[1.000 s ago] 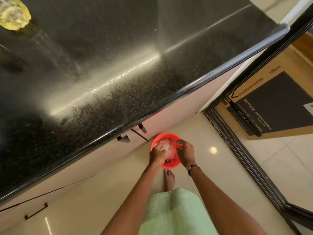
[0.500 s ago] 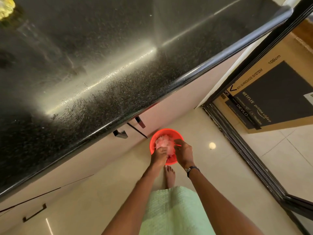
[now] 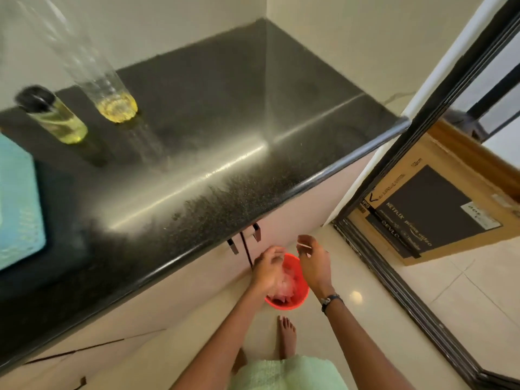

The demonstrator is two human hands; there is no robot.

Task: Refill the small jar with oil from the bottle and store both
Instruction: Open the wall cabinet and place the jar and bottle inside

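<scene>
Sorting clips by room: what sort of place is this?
Most likely a home kitchen: a speckled black stone counter over handled cupboards, a clear bottle holding yellow oil beside a small black-capped oil jar, a red bin on the tiled floor.

Both arms reach forward and down, forearms bare. The left hand (image 3: 267, 270) hangs palm down, its fingers loosely curled and holding nothing visible. The right hand (image 3: 313, 261) sits just beside it, a watch on its wrist, fingers raised and pinching a thin pale sliver. One bare foot (image 3: 287, 334) stands below.
</scene>
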